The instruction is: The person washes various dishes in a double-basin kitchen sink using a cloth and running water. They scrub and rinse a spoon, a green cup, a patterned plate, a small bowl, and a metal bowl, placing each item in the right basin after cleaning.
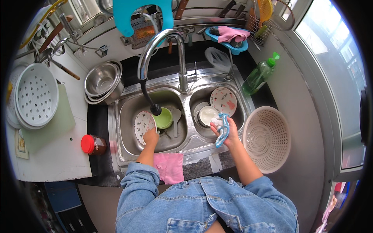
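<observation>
In the left basin [128, 145] of the steel double sink, my left hand [151, 137] grips the near edge of a white patterned plate [143, 123], which is tilted up. Beside it lie a green bowl [163, 118] and a pale rice paddle [176, 122]. My right hand [231, 132] holds a soapy, blue-edged dishcloth [223, 129] over the right basin [198, 100]. Just left of that hand sits a white bowl [207, 114] with suds in it. A plate with a pink rabbit print [225, 100] leans against the far side of the right basin.
The chrome faucet [177, 32] arches over the left basin, its black nozzle [156, 109] low. A beige plastic basket [266, 139] stands at right, below a green soap bottle [259, 75]. Steel bowls [103, 80] and a red-lidded jar [92, 144] flank the left side. A pink cloth [169, 167] hangs over the front edge.
</observation>
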Demonstrator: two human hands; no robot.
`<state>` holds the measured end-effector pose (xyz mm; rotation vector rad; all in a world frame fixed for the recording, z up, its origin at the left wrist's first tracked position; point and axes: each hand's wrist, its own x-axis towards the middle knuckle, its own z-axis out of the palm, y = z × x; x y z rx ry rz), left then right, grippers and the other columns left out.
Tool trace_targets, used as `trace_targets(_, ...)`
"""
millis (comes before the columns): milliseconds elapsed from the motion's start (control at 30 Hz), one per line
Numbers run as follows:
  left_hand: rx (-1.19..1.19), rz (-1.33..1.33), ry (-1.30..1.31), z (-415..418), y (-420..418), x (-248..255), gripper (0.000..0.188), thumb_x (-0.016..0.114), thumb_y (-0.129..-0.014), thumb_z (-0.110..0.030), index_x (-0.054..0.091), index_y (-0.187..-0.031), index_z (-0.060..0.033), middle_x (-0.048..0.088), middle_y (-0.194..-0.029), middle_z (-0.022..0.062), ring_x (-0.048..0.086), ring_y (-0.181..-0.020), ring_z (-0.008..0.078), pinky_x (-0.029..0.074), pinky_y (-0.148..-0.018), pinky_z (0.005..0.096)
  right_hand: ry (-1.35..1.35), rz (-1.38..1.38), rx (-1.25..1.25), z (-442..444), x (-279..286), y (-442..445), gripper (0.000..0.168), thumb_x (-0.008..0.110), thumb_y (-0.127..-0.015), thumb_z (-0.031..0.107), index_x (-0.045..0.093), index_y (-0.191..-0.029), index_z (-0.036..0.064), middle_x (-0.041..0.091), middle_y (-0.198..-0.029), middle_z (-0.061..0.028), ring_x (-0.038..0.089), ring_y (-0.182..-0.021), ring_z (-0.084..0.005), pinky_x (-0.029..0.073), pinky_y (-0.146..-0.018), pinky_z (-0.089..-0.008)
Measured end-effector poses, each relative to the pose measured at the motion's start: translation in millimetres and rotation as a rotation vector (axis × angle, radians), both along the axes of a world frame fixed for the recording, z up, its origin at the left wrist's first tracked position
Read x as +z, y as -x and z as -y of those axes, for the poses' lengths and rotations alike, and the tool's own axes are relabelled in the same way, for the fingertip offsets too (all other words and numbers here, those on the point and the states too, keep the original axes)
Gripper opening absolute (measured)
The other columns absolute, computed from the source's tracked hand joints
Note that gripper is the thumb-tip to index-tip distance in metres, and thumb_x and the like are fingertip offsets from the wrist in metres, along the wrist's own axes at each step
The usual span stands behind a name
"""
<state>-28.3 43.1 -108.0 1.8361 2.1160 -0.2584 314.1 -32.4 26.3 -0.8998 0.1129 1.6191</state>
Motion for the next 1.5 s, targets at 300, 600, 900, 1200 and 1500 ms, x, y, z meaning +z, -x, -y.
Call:
trace_targets(300,-0.194,0.160,-0.120,-19.5,-66.7,104.6,0.026,0.057,-0.078,-0.023,0.058,-0.101,-0.0094,0.062,-0.101,0.0127,0.061,-0.088,0.0279,0.048,-0.074,0.0410,-0.076,0.022,-0.064,7.0,29.1,-11.2,0.038,0.042,-0.090,0.034,0.050,-0.110,0.004,0.055,-0.106,-0.0207,0.061,-0.092,-0.0342,0.054,-0.076,-0.0426)
trace_targets(600,-0.295,1.239,0.790,48.8,-238.8,142.5,0.031,0.055,-0.087,-0.030,0.056,-0.105,-0.0041,0.062,-0.089,0.0038,0.060,-0.072,0.0108,0.042,-0.056,0.0217,-0.211,-0.002,-0.176,17.5,75.3,-41.3,0.041,0.035,-0.093,0.035,0.047,-0.112,0.000,0.056,-0.103,-0.0198,0.061,-0.090,-0.0305,0.055,-0.076,-0.0402)
trace_targets(900,-0.250,1.350,0.853,67.4,-276.5,134.6,0.022,0.059,-0.085,-0.025,0.059,-0.100,-0.0086,0.060,-0.086,-0.0023,0.051,-0.071,0.0033,0.037,-0.060,0.0165,-0.262,0.042,-0.245,37.2,98.2,-58.6,0.043,0.039,-0.090,0.035,0.049,-0.115,0.002,0.058,-0.104,-0.0187,0.062,-0.087,-0.0292,0.055,-0.074,-0.0408)
trace_targets(1200,-0.213,1.514,0.713,41.7,-256.0,195.8,0.018,0.062,-0.083,-0.012,0.052,-0.091,0.0004,0.058,-0.090,0.0077,0.062,-0.077,0.0169,0.055,-0.070,0.0285,-0.392,0.225,-0.392,74.6,164.6,-91.2,0.047,0.041,-0.089,0.037,0.050,-0.112,-0.004,0.060,-0.095,-0.0222,0.065,-0.079,-0.0278,0.059,-0.062,-0.0348)
trace_targets(1500,-0.520,1.589,-0.217,22.3,-182.2,373.0,0.012,0.059,-0.084,-0.003,0.050,-0.091,0.0000,0.056,-0.106,0.0067,0.059,-0.073,0.0095,0.052,-0.065,0.0231,-0.560,0.258,-0.646,122.3,166.0,-135.7,0.044,0.041,-0.089,0.036,0.052,-0.113,0.001,0.061,-0.099,-0.0173,0.065,-0.079,-0.0260,0.058,-0.060,-0.0357)
